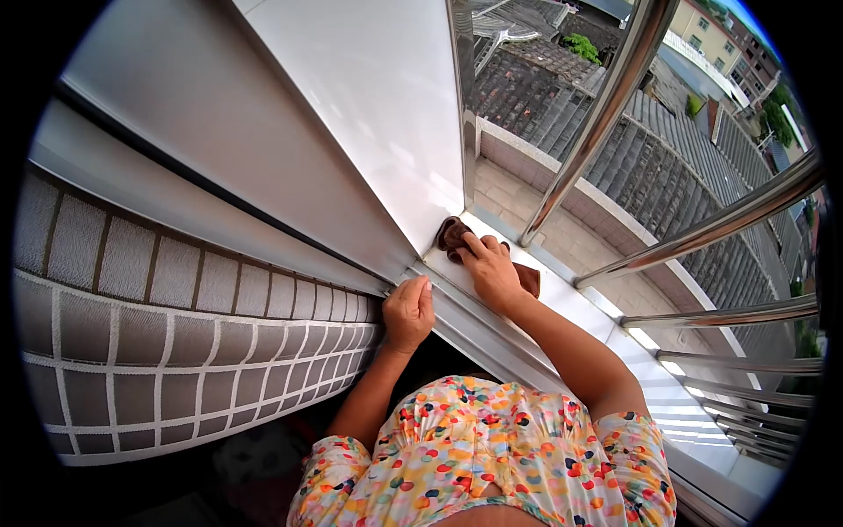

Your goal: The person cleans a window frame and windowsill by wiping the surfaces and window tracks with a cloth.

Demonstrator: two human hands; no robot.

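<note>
My right hand (490, 270) presses flat on a brown cloth (452, 235) that lies on the white window sill (571, 303), right in the corner where the sill meets the white window frame (369, 132). Part of the cloth shows again beyond my wrist. My left hand (408, 312) rests with curled fingers on the metal window track (457, 321) at the sill's inner edge, holding nothing that I can see. I wear a colourful dotted top.
Polished steel guard bars (702, 233) run outside the sill, one slanting post (597, 123) close to the cloth. A tiled wall (176, 351) lies to my left. Grey rooftops and buildings are far below outside.
</note>
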